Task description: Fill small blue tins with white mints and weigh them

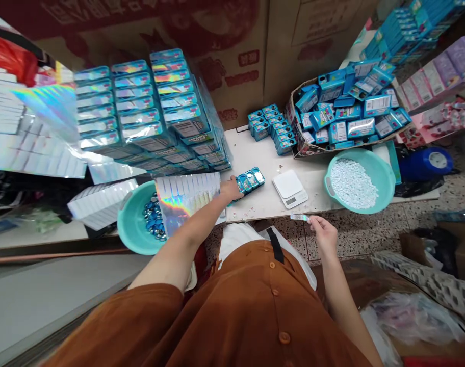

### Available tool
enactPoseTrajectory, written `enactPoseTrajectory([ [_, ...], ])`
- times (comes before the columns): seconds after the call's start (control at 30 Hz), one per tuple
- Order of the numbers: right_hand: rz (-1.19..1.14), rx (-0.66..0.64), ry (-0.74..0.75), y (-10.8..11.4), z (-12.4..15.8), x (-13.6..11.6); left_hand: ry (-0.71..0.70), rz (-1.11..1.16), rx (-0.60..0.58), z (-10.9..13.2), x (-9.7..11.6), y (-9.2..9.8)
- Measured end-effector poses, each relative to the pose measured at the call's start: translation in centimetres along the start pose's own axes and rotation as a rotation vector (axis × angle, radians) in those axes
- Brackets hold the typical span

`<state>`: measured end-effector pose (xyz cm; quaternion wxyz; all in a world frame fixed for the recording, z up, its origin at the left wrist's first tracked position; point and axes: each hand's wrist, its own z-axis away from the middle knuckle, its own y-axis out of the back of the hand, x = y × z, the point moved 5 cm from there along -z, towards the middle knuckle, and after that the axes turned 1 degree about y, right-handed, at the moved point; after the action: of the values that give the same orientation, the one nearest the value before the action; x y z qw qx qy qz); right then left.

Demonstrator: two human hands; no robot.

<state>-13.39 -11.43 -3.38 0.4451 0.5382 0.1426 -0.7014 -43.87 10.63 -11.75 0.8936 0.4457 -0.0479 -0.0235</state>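
My left hand (230,189) is at the left end of a short row of blue tins (251,178) near the table's front edge, its fingers closed around the end of the row; what they grip is partly hidden. Between the fingers of my right hand (321,227) is a small shiny holographic strip (300,217), held out past the front edge. A white digital scale (289,187) lies between the hands. Beside my left wrist rests a sheet of holographic labels (190,196), partly over a teal basin (131,219) with blue and silver lids.
Stacks of blue packs (136,109) rise at the back left. Small blue tins (273,127) stand beside an open carton (299,145) full of blue boxes. Right of the scale, a teal basin (385,176) holds white pieces. A large cardboard box (286,56) stands behind.
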Motion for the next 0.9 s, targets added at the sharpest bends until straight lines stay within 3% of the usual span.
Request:
enactPoseTrajectory([
  [0.13, -0.007, -0.054, 0.004, -1.4, -0.4, -1.0, 0.193, 0.258, -0.013, 1.1, 0.6, -1.3],
  [0.27, 0.012, -0.118, -0.002, -3.0, -0.5, -1.5, 0.208, 0.513, -0.018, 3.2, 3.0, -3.9],
  [0.37, 0.040, -0.179, 0.018, -4.5, -0.8, -1.6, 0.212, 0.699, -0.008, 5.0, 3.7, -5.8],
  [0.5, 0.052, -0.252, 0.012, -7.1, -1.2, -1.2, 0.218, 0.902, 0.150, 7.5, 2.2, -7.2],
  [0.63, 0.047, -0.319, -0.024, -9.5, -1.0, -0.6, 0.110, 0.997, 0.277, 9.2, 1.3, -7.9],
  [0.73, 0.042, -0.335, -0.047, -10.3, -0.9, -0.2, 0.085, 1.014, 0.321, 8.9, 1.3, -8.4],
  [0.9, 0.032, -0.299, -0.070, -9.6, -1.4, 0.6, 0.184, 1.089, 0.363, 6.2, 2.1, -8.3],
])
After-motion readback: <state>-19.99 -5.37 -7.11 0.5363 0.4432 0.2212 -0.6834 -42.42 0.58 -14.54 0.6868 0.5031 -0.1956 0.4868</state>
